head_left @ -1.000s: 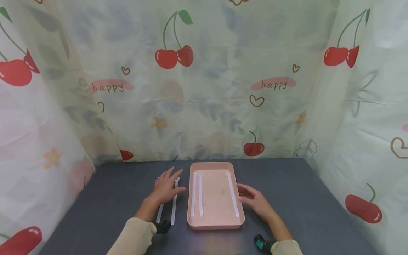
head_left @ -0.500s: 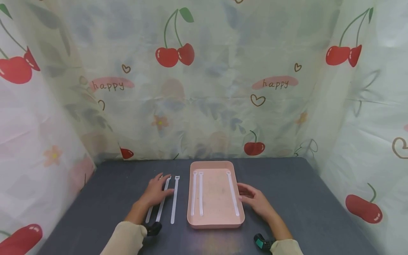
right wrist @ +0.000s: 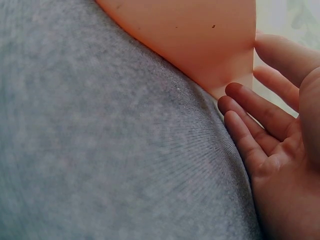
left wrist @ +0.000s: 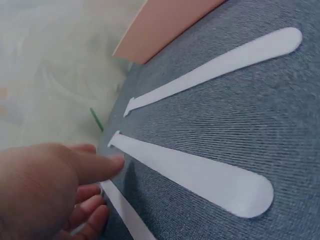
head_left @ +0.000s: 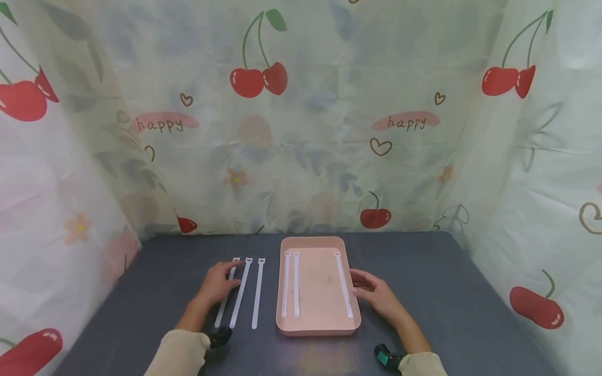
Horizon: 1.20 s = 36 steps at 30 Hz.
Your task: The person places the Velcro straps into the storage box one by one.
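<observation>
Three white cable straps with slotted heads lie side by side on the dark table: a left one [head_left: 221,312], a middle one [head_left: 241,292] and a right one [head_left: 258,293]. My left hand [head_left: 216,283] hovers over the left strap and covers part of it. Its fingers are loosely bent, and in the left wrist view a gap shows between thumb and fingers above that strap [left wrist: 127,212]. A pink tray [head_left: 317,287] holds three similar straps, two at its left and one strap [head_left: 344,284] at its right. My right hand [head_left: 380,298] rests its extended fingers against the tray's right side.
The dark cloth-covered table [head_left: 423,271] reaches back to a cherry-patterned curtain [head_left: 310,130], which also hangs on both sides. A black band [head_left: 219,338] sits on the left wrist and another band [head_left: 388,358] on the right.
My left hand has moved left and toward me, from over the middle and left straps to the left one, uncovering the middle strap. My right hand stays at the tray.
</observation>
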Each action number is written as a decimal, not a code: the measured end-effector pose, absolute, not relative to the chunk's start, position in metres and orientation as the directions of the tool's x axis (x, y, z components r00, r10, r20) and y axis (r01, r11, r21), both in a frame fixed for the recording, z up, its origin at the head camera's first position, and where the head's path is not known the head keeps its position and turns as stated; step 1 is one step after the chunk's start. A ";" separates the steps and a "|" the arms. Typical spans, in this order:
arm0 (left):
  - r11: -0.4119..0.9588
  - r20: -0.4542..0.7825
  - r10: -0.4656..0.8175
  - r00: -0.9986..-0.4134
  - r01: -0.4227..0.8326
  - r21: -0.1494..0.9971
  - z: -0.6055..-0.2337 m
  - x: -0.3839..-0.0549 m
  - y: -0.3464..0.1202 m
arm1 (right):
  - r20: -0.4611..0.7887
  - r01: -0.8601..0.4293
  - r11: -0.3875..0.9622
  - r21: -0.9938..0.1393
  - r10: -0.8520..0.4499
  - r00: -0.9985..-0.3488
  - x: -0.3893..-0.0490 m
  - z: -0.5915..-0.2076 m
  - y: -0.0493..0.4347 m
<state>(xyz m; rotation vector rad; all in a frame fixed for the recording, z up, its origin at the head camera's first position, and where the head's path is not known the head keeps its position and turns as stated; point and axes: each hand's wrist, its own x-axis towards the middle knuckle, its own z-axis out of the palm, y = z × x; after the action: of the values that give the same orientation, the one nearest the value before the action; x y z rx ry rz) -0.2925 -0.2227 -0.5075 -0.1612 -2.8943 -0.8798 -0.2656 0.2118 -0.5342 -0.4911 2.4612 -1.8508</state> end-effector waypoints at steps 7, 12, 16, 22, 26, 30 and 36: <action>0.850 0.135 0.024 -0.991 0.091 0.518 -0.507 -0.295 -0.231 | 0.163 -0.227 0.251 -0.941 -0.252 -0.954 -0.264 -0.532 0.211; 0.862 0.148 0.009 -0.989 0.083 0.500 -0.505 -0.295 -0.235 | 0.168 -0.233 0.249 -0.940 -0.257 -0.952 -0.264 -0.532 0.212; 0.855 0.165 0.006 -0.986 0.091 0.511 -0.503 -0.293 -0.236 | 0.178 -0.243 0.247 -0.938 -0.259 -0.949 -0.265 -0.532 0.213; 0.845 0.191 0.021 -0.981 0.119 0.521 -0.501 -0.290 -0.238 | 0.160 -0.227 0.251 -0.941 -0.260 -0.952 -0.264 -0.530 0.213; 0.834 0.203 0.041 -0.978 0.145 0.532 -0.501 -0.289 -0.241 | 0.156 -0.220 0.242 -0.945 -0.260 -0.953 -0.264 -0.529 0.212; 0.820 0.193 0.042 -0.980 0.144 0.555 -0.502 -0.288 -0.244 | 0.156 -0.221 0.247 -0.944 -0.257 -0.954 -0.264 -0.530 0.213; 0.785 0.135 -0.022 -0.991 0.067 0.616 -0.505 -0.288 -0.248 | 0.167 -0.234 0.237 -0.943 -0.271 -0.948 -0.265 -0.533 0.213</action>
<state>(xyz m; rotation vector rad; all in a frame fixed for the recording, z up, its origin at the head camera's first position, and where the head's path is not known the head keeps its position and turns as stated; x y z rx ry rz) -0.2875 -0.2481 -0.5052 -0.0359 -2.8389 -0.9882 -0.2649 0.2129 -0.5330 -0.4994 2.4455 -1.8556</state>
